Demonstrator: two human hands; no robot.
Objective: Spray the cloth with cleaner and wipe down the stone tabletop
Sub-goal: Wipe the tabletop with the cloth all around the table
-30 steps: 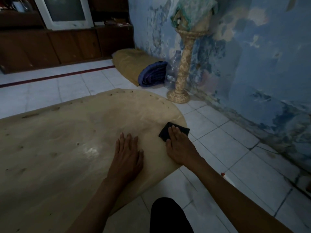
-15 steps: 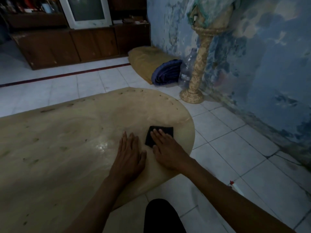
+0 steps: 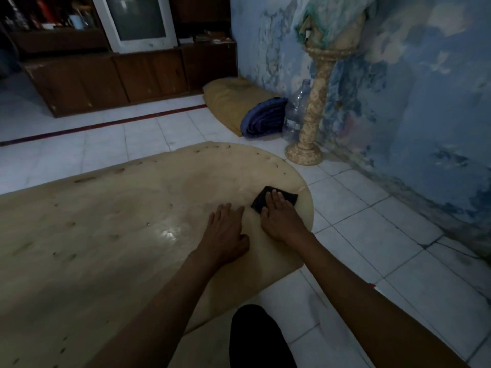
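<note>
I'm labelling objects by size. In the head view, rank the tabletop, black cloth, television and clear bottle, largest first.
1. tabletop
2. television, cropped by the frame's top edge
3. clear bottle, partly hidden
4. black cloth, partly under the right hand

Bottle versus cloth is uncertain.

bare forearms [image 3: 164, 301], no sleeves; black trouser knee [image 3: 255, 338] below

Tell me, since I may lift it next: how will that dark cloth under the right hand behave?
The dark cloth lies flat under the right hand, so probably floppy and light. On the glossy stone tabletop it likely slides easily.
</note>
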